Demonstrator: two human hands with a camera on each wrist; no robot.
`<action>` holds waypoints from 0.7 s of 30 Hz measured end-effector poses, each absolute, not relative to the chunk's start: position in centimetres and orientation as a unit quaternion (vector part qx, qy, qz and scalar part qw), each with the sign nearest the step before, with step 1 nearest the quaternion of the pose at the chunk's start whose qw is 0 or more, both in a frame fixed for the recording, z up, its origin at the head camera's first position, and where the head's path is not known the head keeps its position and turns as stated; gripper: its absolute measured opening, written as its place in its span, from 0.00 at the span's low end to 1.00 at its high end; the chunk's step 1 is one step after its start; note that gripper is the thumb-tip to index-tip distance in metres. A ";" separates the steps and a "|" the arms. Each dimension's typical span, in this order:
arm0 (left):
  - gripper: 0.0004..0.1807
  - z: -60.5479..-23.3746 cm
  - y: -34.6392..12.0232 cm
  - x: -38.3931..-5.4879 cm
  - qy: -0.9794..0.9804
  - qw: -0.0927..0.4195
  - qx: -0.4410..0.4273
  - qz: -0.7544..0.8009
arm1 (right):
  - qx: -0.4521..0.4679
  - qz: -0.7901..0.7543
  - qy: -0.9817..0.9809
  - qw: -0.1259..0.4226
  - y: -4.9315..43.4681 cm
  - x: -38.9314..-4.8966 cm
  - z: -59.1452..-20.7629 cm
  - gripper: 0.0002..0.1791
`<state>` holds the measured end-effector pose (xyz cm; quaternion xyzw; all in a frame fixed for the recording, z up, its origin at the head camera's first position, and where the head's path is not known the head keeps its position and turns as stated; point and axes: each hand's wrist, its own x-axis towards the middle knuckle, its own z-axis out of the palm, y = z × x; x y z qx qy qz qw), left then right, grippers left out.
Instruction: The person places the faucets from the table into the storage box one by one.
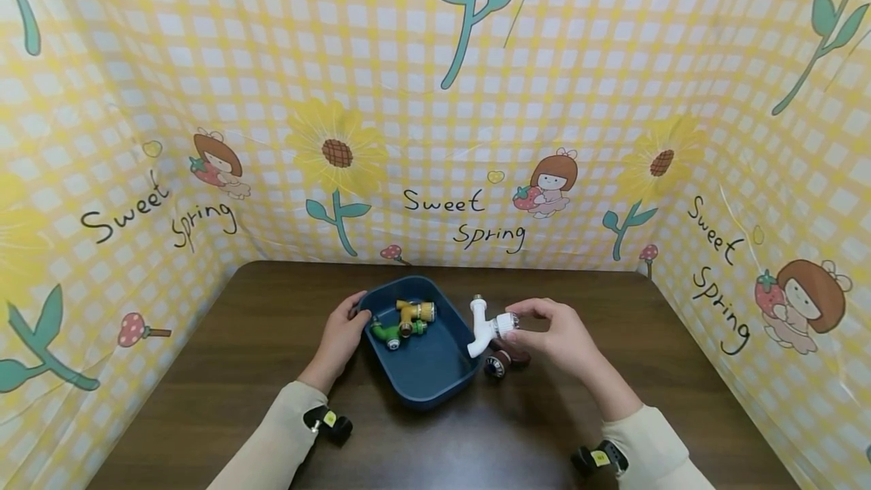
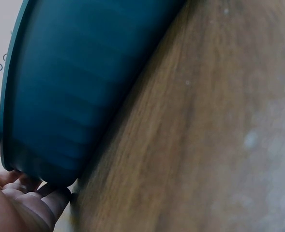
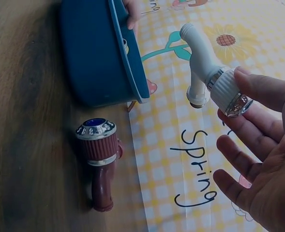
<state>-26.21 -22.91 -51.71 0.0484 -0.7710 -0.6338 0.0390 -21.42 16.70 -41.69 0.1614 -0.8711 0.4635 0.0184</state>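
A white faucet [image 1: 481,327] is pinched by its ribbed knob between the thumb and fingers of my right hand [image 1: 559,335]; the right wrist view shows this white faucet [image 3: 202,60] raised above the table. Below it lies a dark red faucet [image 3: 101,150] on the wood, just right of the blue basin [image 1: 429,369]. My left hand [image 1: 343,335] grips the basin's left rim, thumb on the edge and fingers against the outer wall. Inside the basin are a yellow faucet [image 1: 411,314] and a green faucet [image 1: 388,333], lying close together and partly overlapping.
The dark wooden table [image 1: 224,369] carries the basin near its middle. A yellow checked cloth [image 1: 435,119] printed with flowers and lettering stands behind the table and along both sides. Black wrist cameras [image 1: 599,460] are strapped at both sleeves.
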 end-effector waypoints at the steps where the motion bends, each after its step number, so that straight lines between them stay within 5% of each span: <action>1: 0.27 -51.7 -22.9 -26.2 -0.770 0.039 0.047 -0.635 | 0.161 0.466 -0.870 0.013 16.6 -21.5 -41.6 0.20; 21: 0.27 -51.5 -22.9 -26.0 -0.768 0.035 0.044 -0.638 | 0.163 0.504 -0.847 -0.044 13.9 -23.0 -40.5 0.19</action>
